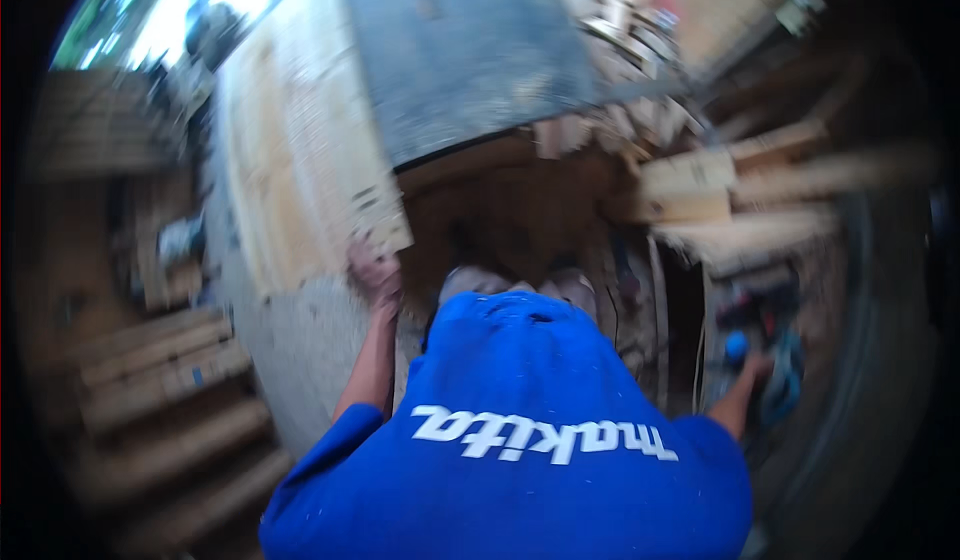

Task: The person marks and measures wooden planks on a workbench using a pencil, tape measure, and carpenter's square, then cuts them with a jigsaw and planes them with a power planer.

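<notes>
A pale wooden board (300, 150) made of joined planks lies at an angle on the workbench, left of a dark grey flat panel (470, 50). My left hand (376, 272) is at the board's near right corner, its fingers closed over the edge. Far out to my right, my right hand (758, 366) grips a teal power tool (784, 378) resting on a side surface. Motion blur hides the tool's exact kind. Beside it sits a small round blue thing (736, 346).
Stacked timber (690, 185) juts in at the right, with wood offcuts (630, 20) heaped behind. Several thick planks (165, 370) are piled at the left. A thin cable (698, 360) runs down near my right arm. Brown floor (500, 195) shows before my feet.
</notes>
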### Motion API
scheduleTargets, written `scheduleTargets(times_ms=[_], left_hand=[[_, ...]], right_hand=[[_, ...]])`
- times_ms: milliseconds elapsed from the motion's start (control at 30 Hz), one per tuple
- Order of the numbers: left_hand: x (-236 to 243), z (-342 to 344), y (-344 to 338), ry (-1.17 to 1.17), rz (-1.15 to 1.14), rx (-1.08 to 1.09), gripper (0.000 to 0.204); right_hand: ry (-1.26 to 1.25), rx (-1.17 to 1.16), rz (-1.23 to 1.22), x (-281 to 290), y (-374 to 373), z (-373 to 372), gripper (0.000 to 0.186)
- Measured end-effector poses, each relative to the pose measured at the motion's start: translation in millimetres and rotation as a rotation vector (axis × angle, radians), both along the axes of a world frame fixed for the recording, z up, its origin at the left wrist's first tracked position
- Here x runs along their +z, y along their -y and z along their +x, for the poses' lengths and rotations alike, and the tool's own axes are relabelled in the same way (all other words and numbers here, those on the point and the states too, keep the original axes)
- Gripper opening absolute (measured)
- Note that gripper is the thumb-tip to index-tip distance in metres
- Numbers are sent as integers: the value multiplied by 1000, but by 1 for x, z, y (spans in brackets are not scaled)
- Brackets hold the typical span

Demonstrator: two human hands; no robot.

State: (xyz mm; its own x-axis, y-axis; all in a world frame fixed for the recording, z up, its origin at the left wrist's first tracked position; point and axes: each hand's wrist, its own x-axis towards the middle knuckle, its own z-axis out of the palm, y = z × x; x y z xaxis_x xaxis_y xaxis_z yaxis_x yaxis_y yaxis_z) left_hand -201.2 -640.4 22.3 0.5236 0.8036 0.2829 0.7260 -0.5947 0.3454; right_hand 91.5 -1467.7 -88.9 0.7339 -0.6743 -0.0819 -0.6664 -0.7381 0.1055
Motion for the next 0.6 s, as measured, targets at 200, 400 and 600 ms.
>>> scheduleTargets(times_ms=[200,400,600], left_hand=[[15,-22,-7,119,-24,231,47],[3,-4,-60,101,-85,159,54],[-99,-92,-115,122,-157,-383,61]], right_hand=[[83,355,295,-42,-80,181,37],[101,636,704,-77,-208,230,38],[417,225,658,-42,-55,126,43]])
